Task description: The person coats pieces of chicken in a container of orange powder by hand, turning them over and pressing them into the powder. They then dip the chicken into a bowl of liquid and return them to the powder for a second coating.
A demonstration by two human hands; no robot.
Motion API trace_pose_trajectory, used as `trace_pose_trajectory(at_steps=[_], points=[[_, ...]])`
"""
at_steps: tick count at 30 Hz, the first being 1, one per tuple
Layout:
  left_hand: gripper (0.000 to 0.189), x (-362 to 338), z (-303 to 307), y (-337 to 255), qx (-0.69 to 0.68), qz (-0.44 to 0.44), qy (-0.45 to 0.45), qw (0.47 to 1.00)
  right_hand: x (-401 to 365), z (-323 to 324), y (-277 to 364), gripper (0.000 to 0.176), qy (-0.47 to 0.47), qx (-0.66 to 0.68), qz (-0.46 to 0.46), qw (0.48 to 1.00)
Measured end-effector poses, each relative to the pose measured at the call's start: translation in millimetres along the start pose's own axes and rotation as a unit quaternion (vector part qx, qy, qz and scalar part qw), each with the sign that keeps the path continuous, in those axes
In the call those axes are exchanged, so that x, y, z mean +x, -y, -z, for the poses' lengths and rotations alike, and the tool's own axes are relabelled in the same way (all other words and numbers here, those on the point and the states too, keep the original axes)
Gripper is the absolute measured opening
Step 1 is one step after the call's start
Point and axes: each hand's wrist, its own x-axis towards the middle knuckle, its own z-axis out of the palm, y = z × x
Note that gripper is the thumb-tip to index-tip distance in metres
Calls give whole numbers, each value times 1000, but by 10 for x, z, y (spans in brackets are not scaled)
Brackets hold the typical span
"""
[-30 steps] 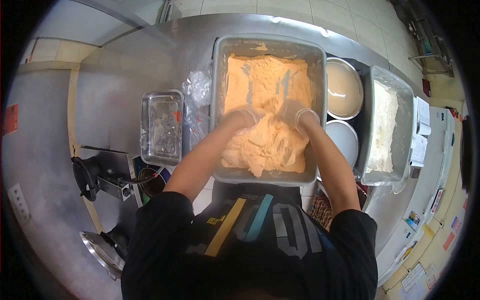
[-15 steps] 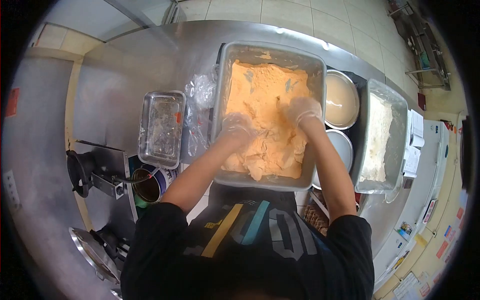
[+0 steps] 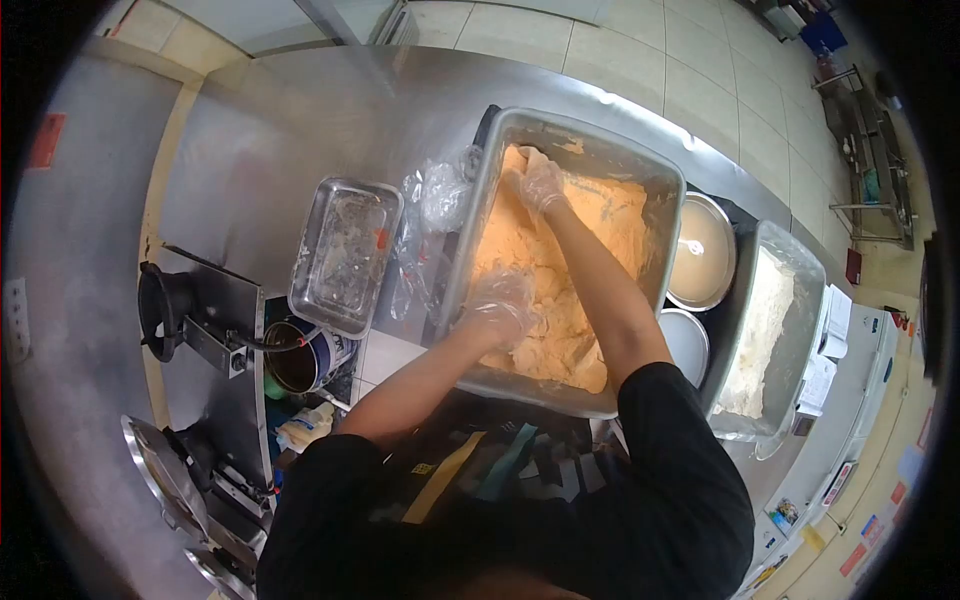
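Note:
A large grey plastic tub (image 3: 668,262) holds an orange, flour-like mixture (image 3: 615,215), powdery in places and clumped in others. Both my hands are inside it, in clear plastic gloves. My left hand (image 3: 500,302) presses into the mixture near the tub's left side, its fingers partly buried, so their closing cannot be made out. Farther off, my right hand (image 3: 542,185) reaches across to the far left corner. Its fingers are curled into the mixture there, against the tub wall, with orange stuck around the fingertips.
Left of the tub lie crumpled clear plastic (image 3: 445,195) and a metal tray (image 3: 312,255) with residue. To the right stand a round pan of beige liquid (image 3: 705,250), a lidded-looking round container (image 3: 685,345) and another tub (image 3: 722,395) of white flour. A burner (image 3: 165,310) sits at left.
My right hand has moved from the tub's right side to its far left corner. My left hand has stayed at the left, pressing in the mixture. The view has shifted and turned slightly.

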Motion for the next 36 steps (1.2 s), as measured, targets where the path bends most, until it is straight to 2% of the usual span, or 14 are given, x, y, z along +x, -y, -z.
trace_pose_trajectory(at_steps=[1,4,7,8,12,15,16,19,20,24,27,30,35,36], points=[[53,-26,132,-40,-6,0,35,999,-40,-15,24,65,-13,-30,28,999],[54,-204,493,-119,-18,-5,81,996,-372,421,123,70,296,-116,126,940],[54,-333,774,-140,-46,-20,121,991,-370,717,148,70,216,-145,128,957],[54,-356,821,-168,-58,-28,138,988,-314,577,-69,69,66,-110,225,966],[53,-393,833,-223,-51,-54,114,991,-8,332,134,76,142,-112,104,978],[52,-411,677,-99,-79,-77,96,989,-349,391,276,67,230,-178,135,947],[51,-475,762,-108,-94,-82,84,989,-378,467,168,55,326,-93,164,926],[50,-480,825,-92,-120,-83,79,986,-285,669,66,49,254,-83,187,945],[49,-426,846,-103,-125,-83,80,985,-166,564,-52,48,70,8,268,961],[49,-332,1111,-65,-115,-102,33,988,-325,406,143,58,259,30,104,960],[48,-203,1369,-66,-242,-4,22,970,-532,401,-193,55,348,-13,215,912],[42,266,1529,-114,-290,94,-17,952,-265,1122,-211,51,280,38,104,954],[41,1613,757,202,-418,137,-91,893,-20,748,-919,47,169,415,-57,892],[40,1833,636,298,-459,115,-106,874,50,618,-1108,49,159,317,-35,934]])
